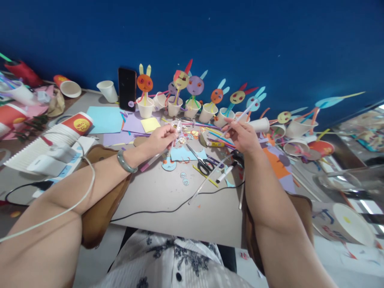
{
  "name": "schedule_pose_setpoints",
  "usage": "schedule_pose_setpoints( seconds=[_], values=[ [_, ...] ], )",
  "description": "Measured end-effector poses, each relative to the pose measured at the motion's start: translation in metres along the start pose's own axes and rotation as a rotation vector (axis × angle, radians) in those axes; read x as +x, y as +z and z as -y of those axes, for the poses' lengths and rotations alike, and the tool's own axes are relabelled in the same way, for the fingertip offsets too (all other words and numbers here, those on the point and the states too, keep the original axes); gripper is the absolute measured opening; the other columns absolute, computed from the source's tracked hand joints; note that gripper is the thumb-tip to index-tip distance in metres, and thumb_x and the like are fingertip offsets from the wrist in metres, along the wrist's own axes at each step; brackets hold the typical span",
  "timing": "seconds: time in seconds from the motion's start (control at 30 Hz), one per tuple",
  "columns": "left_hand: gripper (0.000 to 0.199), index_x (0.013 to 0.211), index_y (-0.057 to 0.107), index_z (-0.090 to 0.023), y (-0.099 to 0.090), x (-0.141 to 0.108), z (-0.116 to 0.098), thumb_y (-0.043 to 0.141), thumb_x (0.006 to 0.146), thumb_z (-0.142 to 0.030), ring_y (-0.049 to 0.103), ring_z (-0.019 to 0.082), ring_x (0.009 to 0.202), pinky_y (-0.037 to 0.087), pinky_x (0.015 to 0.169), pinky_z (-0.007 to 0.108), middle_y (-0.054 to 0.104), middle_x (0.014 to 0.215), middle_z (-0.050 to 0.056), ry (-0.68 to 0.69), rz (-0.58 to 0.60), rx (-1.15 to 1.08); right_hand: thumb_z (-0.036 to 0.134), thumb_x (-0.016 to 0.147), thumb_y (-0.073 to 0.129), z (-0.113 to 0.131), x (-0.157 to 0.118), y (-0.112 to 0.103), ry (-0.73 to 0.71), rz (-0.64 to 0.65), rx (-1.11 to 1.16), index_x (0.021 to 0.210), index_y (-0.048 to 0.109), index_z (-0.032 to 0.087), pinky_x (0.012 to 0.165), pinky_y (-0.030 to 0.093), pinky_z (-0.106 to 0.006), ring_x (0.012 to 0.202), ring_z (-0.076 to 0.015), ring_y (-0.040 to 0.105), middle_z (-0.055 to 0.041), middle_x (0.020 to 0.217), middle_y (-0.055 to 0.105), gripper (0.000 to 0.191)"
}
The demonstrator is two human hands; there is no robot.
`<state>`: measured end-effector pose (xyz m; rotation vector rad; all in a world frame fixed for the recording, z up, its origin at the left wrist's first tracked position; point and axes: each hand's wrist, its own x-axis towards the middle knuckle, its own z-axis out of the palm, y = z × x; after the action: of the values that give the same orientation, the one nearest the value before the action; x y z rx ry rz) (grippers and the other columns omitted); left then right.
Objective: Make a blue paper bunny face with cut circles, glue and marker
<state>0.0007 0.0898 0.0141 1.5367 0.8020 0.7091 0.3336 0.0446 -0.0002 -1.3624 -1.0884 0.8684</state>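
My left hand (164,139) is closed, its fingertips pinching something small and whitish that I cannot make out. In my right hand (243,136) is a pale translucent stick (246,110), slanting up from the fingers. Between the hands, on the table, lie black-handled scissors (204,165), a cut light-blue paper (186,154) and a yellow tube (216,144). A blue paper disc with a drawn face (169,164) lies below my left hand, near two small heart-marked discs (184,178). A white marker (225,174) rests below my right hand.
Paper cups with bunny-faced figures (145,105) line the blue wall (192,32). A phone (127,90) stands upright among them. At left are stacked cups (45,148) and a power strip (64,166). A black cable (156,211) crosses the table; a pale cable passes over my left forearm.
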Motion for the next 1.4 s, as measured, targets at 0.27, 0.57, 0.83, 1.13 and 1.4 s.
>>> schedule_pose_setpoints(
  seconds=[0.27,0.57,0.83,1.13,1.4],
  values=[
    [0.016,0.082,0.054,-0.018,-0.001,0.001,0.002,0.056,0.096,-0.012,0.051,0.005,0.048,0.041,0.049,0.018,0.057,0.062,-0.005,0.009,0.012,-0.017,0.052,0.077,0.080,0.001,-0.001,0.003,0.031,0.035,0.032,0.101,0.074,0.024,0.056,0.051,-0.032,0.057,-0.0146,0.057,-0.0029,0.080,0.072,0.037],
    [0.018,0.081,0.053,-0.018,0.000,-0.001,-0.003,0.055,0.096,-0.009,0.051,0.005,0.046,0.038,0.047,0.018,0.057,0.060,-0.006,-0.018,-0.003,0.012,0.046,0.075,0.074,0.002,0.001,0.005,0.063,0.066,0.085,0.099,0.073,0.022,0.057,0.049,-0.031,0.057,-0.0142,0.057,-0.0012,0.074,0.069,0.034],
    [0.017,0.082,0.055,-0.018,-0.001,0.002,0.004,0.056,0.097,-0.010,0.052,0.005,0.050,0.042,0.050,0.019,0.056,0.061,-0.005,0.021,0.010,-0.009,0.050,0.082,0.077,-0.003,0.002,0.002,-0.110,-0.051,-0.063,0.097,0.074,0.026,0.048,0.040,-0.031,0.049,-0.0128,0.047,0.0011,0.066,0.062,0.028],
    [0.016,0.081,0.055,-0.018,-0.002,0.003,0.007,0.058,0.096,-0.014,0.052,0.005,0.050,0.042,0.051,0.019,0.058,0.063,-0.005,0.053,0.024,-0.014,0.049,0.085,0.068,-0.011,0.003,0.003,-0.127,-0.086,-0.435,0.100,0.075,0.022,0.054,0.046,-0.030,0.050,-0.0122,0.049,0.0003,0.073,0.069,0.031],
    [0.015,0.082,0.056,-0.018,-0.002,0.002,0.008,0.057,0.096,-0.014,0.052,0.005,0.051,0.042,0.051,0.019,0.058,0.063,-0.004,0.064,0.025,-0.003,0.033,0.085,0.062,-0.014,0.009,-0.015,-0.061,-0.199,-0.859,0.109,0.077,0.018,0.080,0.056,-0.043,0.077,-0.0271,0.069,-0.0089,0.083,0.075,0.032]
  ],
)
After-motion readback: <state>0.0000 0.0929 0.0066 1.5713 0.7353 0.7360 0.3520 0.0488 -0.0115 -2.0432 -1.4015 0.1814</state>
